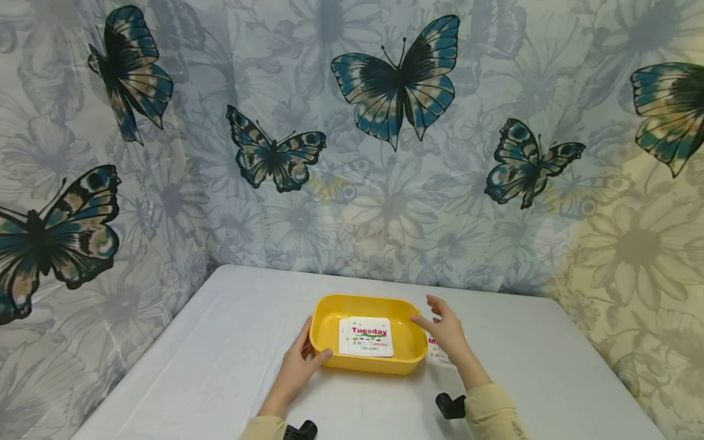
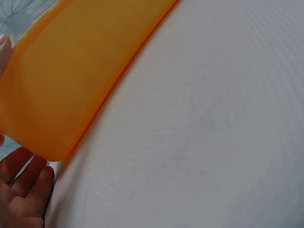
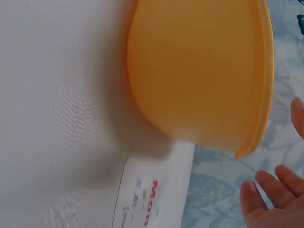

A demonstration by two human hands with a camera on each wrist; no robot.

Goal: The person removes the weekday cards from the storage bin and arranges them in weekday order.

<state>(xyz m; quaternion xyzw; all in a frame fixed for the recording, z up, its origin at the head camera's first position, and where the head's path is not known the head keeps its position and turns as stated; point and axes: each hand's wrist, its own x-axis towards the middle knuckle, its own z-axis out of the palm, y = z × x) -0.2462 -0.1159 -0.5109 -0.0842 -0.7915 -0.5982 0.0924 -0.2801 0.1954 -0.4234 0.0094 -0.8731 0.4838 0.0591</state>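
Note:
A yellow plastic basin [image 1: 407, 339], shallow and rectangular with rounded corners, stands on the white table. My left hand [image 1: 297, 365] holds its left end, the thumb at the front rim and the fingers along the side. Inside lies a white card reading "Tuesday" [image 1: 370, 338], overlapping at least one other card. Past the basin's right end, my right hand [image 1: 448, 333] hovers with fingers spread and holds nothing. Beneath that hand, a "Monday" card [image 3: 142, 202] lies on the table, partly hidden in the head view by the hand and basin.
The white-covered table [image 1: 192, 366] extends around the basin. Behind and beside it hangs a cloth [image 1: 385, 232] printed with flowers and butterflies. Each wrist bears a black device [image 1: 451, 406] near the sleeve cuff.

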